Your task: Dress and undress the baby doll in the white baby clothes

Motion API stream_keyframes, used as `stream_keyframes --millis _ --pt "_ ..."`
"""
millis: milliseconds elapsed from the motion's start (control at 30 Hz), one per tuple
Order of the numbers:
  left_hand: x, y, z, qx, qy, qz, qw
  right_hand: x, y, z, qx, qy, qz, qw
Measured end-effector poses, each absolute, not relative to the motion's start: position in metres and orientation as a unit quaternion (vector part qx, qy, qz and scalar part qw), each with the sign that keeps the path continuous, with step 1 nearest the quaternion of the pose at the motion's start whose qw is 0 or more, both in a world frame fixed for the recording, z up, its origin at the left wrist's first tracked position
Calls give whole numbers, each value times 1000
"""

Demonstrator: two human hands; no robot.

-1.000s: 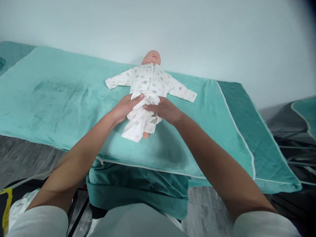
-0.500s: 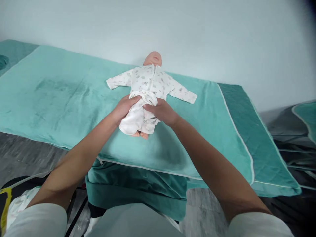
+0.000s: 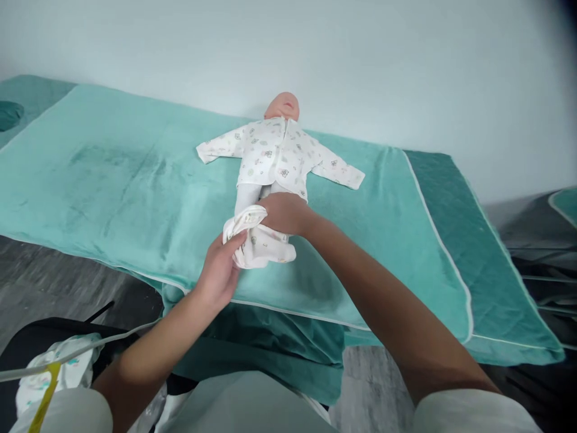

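Note:
A baby doll (image 3: 283, 107) lies on its back on a teal blanket (image 3: 112, 174), head toward the wall, arms spread in a white printed top (image 3: 274, 157). White printed trousers (image 3: 259, 243) are bunched low on its legs, with pale leggings showing above them. My left hand (image 3: 220, 270) pinches the near edge of the trousers' waistband. My right hand (image 3: 283, 213) is closed on the far side of the same bunched waistband, over the doll's legs. The doll's feet are hidden in the cloth.
The blanket covers a long padded table against a pale wall, with a darker quilted cover (image 3: 444, 198) at the right end. Folded teal cloth (image 3: 261, 349) hangs below the near edge. A white printed bundle (image 3: 49, 373) with a yellow strap lies at lower left.
Both hands have drawn the trousers down from the doll's waist to its lower legs. My left hand dropped toward the near edge. The feet seen earlier are now covered.

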State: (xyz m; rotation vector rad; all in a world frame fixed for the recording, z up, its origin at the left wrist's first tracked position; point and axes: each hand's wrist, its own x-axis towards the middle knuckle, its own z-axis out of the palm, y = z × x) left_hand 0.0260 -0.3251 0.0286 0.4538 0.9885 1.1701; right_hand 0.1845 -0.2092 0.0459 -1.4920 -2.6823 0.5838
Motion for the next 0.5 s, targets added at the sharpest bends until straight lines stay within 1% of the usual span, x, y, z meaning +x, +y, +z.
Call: stream_keyframes --millis 133,300,367,500 --pt "31 -349 9 156 452 556 680 180 -212 45 -466 -869 166 -37" --pt "20 -351 -20 180 531 580 592 175 -212 43 -458 -873 155 -62" --pt "12 -345 -25 225 555 568 564 175 -212 41 -461 -872 155 -62" --pt "-1 -330 -27 318 584 515 541 178 -212 37 -465 -868 170 -29"
